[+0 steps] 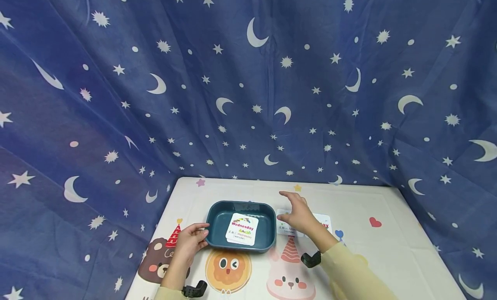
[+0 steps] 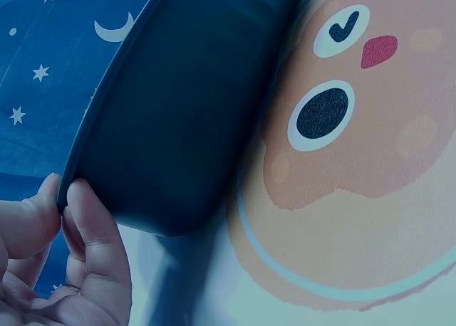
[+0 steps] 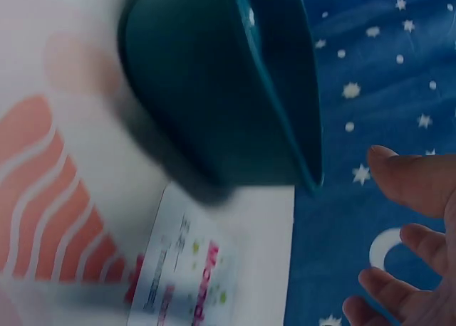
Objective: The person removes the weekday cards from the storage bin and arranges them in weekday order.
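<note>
A dark teal tray [image 1: 217, 224] with rounded corners stands on the table, and my left hand [image 1: 189, 241] pinches its left rim between thumb and fingers. That same pinch fills the lower left of the left wrist view, on the tray's rim [image 2: 91, 119]. Inside the tray lies a white "Wednesday" card [image 1: 242, 228], with another card's edge peeking from under it. My right hand [image 1: 299, 213], fingers spread and holding nothing, hovers by the tray's right end, over a white "Monday" card [image 1: 285, 228]. A second card [image 1: 325, 221], showing "day" in red, is partly hidden behind that hand.
The table [image 1: 388, 248] has a white cover printed with a bear, a pancake face, a pink animal and hearts. A blue curtain [image 1: 248, 97] with moons and stars hangs behind it and at both sides.
</note>
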Demonstrator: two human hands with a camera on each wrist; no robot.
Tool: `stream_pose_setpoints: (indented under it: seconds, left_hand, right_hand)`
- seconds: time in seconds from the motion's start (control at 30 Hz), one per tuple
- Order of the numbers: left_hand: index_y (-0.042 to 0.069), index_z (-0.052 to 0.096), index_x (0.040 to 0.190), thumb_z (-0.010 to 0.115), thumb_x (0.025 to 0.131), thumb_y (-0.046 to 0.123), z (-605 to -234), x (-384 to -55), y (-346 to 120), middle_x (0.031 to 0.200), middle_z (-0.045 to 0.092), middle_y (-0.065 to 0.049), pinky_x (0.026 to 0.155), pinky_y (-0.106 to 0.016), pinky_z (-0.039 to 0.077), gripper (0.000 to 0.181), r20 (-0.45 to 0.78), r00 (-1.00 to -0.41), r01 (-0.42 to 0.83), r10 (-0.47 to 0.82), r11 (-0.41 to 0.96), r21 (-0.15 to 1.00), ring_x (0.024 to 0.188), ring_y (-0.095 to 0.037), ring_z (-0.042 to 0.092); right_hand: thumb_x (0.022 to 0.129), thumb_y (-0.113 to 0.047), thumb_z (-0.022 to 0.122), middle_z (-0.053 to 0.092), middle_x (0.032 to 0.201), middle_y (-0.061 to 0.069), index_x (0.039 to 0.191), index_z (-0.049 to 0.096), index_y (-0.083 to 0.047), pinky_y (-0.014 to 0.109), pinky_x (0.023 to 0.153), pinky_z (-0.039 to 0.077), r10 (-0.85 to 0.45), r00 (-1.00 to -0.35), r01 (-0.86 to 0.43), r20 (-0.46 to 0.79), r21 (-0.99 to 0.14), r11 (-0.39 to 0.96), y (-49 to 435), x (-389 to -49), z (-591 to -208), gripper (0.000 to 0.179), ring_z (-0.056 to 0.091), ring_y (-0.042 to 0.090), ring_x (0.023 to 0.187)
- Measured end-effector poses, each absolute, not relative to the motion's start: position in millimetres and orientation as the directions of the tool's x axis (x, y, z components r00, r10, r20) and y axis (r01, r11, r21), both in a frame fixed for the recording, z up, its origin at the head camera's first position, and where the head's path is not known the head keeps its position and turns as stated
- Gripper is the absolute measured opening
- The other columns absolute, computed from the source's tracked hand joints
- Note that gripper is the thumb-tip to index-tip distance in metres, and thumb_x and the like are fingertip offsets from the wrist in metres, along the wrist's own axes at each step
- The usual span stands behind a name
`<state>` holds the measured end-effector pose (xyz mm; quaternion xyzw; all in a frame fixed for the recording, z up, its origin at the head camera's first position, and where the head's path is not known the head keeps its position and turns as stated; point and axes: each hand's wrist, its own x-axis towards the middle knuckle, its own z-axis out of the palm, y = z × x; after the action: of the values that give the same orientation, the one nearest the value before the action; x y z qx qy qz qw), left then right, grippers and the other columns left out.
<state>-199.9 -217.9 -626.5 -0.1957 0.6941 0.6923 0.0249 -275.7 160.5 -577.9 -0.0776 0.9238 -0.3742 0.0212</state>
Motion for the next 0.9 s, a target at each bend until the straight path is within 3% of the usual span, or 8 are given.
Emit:
stream_pose_setpoints:
  seconds: [0.4, 0.9]
  left_hand:
    - [-0.002, 0.074, 0.127, 0.071, 0.101, 0.001, -625.4, -199.2, -216.8, 0.086, 0.06, -0.005, 0.064, -0.024, 0.061, 0.026, -0.318, -0.917, -0.318, -0.241, -0.038, 0.947, 0.072, -0.015, 0.06]
    - [-0.005, 0.071, 0.131, 0.071, 0.101, 0.003, -626.1, -200.3, -218.0, 0.086, 0.06, -0.004, 0.063, -0.025, 0.061, 0.03, -0.32, -0.92, -0.317, -0.226, -0.054, 0.947, 0.073, -0.015, 0.059]
  right_hand:
    - [0.078, -0.023, 0.098, 0.047, 0.165, 0.012, 0.162, 0.047, -0.025, 0.07, 0.117, 0.036, -0.23, -0.972, -0.204, 0.048, -0.661, 0.722, 115.3, -264.1, -569.1, 0.098, 0.042, 0.04, 0.149]
    - [0.077, -0.03, 0.098, 0.048, 0.16, 0.013, 0.163, 0.041, -0.026, 0.061, 0.108, 0.041, -0.333, -0.94, -0.316, 0.076, -0.564, 0.763, 72.3, -252.4, -571.8, 0.103, 0.043, 0.039, 0.146]
